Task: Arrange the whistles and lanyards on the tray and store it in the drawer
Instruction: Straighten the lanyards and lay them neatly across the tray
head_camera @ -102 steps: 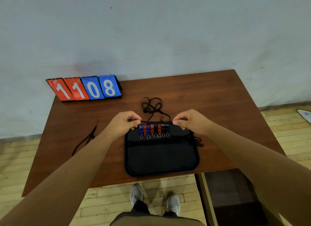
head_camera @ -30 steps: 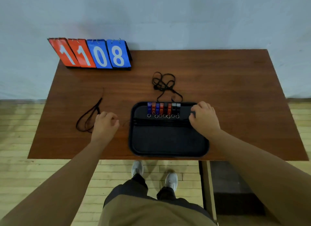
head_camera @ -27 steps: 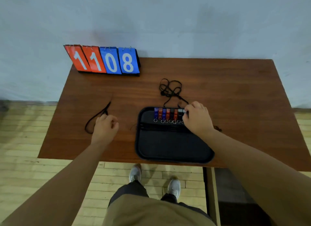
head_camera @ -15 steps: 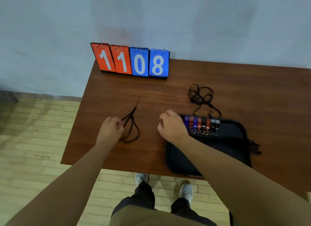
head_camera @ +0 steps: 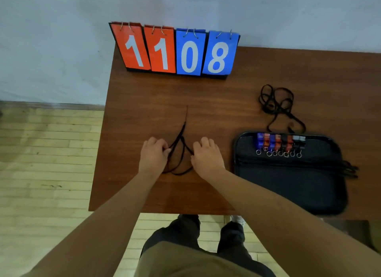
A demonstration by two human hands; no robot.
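A black lanyard [head_camera: 181, 144] lies looped on the brown table [head_camera: 144, 99] between my hands. My left hand [head_camera: 153, 156] pinches its left strands and my right hand [head_camera: 207, 158] pinches its right strand. To the right sits the black tray [head_camera: 288, 186], with a row of several blue, red and black whistles [head_camera: 280, 143] along its far edge. Black lanyards lie across the tray under the whistles, and their ends [head_camera: 350, 170] stick out over its right side. Another tangled black lanyard [head_camera: 276, 105] lies on the table behind the tray.
A flip scoreboard [head_camera: 177, 51] reading 1108 stands at the table's back edge against the pale wall. The table's left edge is just beyond my left hand, with wooden floor [head_camera: 47, 153] below. My legs and shoes show under the front edge.
The view swung left. My right hand left the tray and crossed to the loose lanyard on the left. Both hands now pinch that lanyard.
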